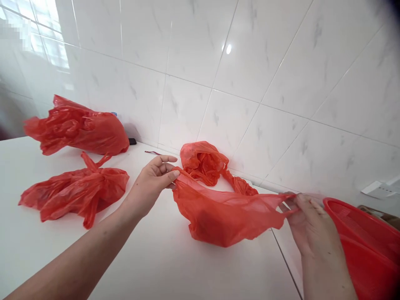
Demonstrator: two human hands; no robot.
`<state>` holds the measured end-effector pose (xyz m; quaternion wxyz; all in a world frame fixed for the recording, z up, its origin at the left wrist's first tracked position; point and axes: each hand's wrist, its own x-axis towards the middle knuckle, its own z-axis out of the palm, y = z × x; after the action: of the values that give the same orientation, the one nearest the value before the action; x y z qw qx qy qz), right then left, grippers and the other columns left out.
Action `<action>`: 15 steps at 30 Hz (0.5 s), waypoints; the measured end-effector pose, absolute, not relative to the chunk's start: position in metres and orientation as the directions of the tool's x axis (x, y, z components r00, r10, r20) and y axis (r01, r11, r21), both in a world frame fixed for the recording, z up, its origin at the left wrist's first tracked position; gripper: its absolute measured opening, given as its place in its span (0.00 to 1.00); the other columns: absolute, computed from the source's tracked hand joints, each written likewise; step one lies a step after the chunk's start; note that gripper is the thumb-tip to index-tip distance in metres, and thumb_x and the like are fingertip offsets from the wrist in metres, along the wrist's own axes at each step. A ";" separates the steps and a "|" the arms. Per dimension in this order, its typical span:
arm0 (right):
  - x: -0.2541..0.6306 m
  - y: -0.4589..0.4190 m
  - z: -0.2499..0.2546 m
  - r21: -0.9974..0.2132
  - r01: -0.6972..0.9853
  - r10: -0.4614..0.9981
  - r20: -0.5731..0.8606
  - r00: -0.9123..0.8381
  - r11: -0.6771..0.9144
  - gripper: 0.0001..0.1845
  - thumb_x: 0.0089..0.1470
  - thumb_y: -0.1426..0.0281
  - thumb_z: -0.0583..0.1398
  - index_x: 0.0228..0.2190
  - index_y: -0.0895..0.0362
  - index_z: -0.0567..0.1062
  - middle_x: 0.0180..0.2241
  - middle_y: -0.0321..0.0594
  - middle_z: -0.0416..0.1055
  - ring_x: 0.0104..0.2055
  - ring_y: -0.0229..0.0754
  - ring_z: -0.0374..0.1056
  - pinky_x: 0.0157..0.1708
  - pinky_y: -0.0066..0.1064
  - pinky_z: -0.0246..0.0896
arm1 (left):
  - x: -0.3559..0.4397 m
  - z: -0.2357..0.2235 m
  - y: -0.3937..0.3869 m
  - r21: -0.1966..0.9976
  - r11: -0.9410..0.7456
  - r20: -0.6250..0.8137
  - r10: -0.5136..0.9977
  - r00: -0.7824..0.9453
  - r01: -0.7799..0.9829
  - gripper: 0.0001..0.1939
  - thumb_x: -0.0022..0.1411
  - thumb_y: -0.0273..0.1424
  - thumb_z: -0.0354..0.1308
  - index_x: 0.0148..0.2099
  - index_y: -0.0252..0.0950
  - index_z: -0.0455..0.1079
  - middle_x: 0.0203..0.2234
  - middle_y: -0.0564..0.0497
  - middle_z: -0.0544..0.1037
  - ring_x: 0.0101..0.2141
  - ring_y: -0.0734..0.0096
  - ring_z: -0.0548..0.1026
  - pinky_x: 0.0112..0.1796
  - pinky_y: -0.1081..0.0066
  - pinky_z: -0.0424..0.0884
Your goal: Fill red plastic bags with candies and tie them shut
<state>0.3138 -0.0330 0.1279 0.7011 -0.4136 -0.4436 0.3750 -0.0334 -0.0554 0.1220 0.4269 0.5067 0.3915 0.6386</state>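
A thin red plastic bag [225, 216] is stretched out above the white table, one end in each hand. My left hand [156, 177] pinches its upper left edge between thumb and fingers. At the other end, my right hand [312, 221] grips the bag's narrow gathered corner; its fingertips are partly hidden and slightly blurred. A dark patch shows through the middle of the bag; I cannot tell whether it is shadow or contents. Just behind it, a crumpled red plastic bag [203, 160] lies against the wall, with a twisted red plastic piece [242, 185] trailing to its right.
To the left lie a knotted red bag [78, 191] and a fuller red bag [90, 131], with a black object [133, 141] beside it. Red plastic baskets [365, 237] stand at the right. A white power strip [379, 189] is by the tiled wall [190, 100].
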 end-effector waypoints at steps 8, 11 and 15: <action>0.265 -0.038 0.138 -0.805 -0.470 0.927 0.260 0.270 0.362 0.08 0.50 0.63 0.63 0.30 0.52 0.71 0.32 0.36 0.71 0.38 0.39 0.69 0.35 0.30 0.67 | 0.008 0.155 -0.065 0.850 -0.501 0.498 0.865 -0.060 -0.163 0.13 0.55 0.27 0.60 0.44 0.41 0.67 0.33 0.54 0.74 0.35 0.72 0.73 0.33 0.73 0.71; 0.249 -0.041 0.140 -0.728 -0.628 0.961 0.220 0.165 0.274 0.08 0.53 0.61 0.60 0.29 0.51 0.69 0.21 0.28 0.63 0.20 0.28 0.59 0.21 0.19 0.59 | 0.017 0.164 -0.069 0.804 -0.595 0.594 0.801 -0.073 0.002 0.12 0.55 0.26 0.60 0.43 0.42 0.69 0.33 0.53 0.75 0.38 0.69 0.74 0.37 0.70 0.72; 0.237 -0.050 0.134 -0.783 -0.601 0.961 0.263 -0.086 0.161 0.23 0.56 0.48 0.50 0.28 0.53 0.70 0.12 0.26 0.52 0.13 0.28 0.40 0.13 0.21 0.40 | 0.025 0.166 -0.071 0.646 -0.659 0.709 0.705 0.017 0.385 0.08 0.56 0.27 0.58 0.39 0.42 0.72 0.27 0.55 0.76 0.27 0.72 0.73 0.29 0.71 0.71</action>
<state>0.2373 -0.0496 0.1339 0.6400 -0.2180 -0.4132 0.6101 0.0248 -0.0712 0.1661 0.1373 0.6997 0.3893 0.5831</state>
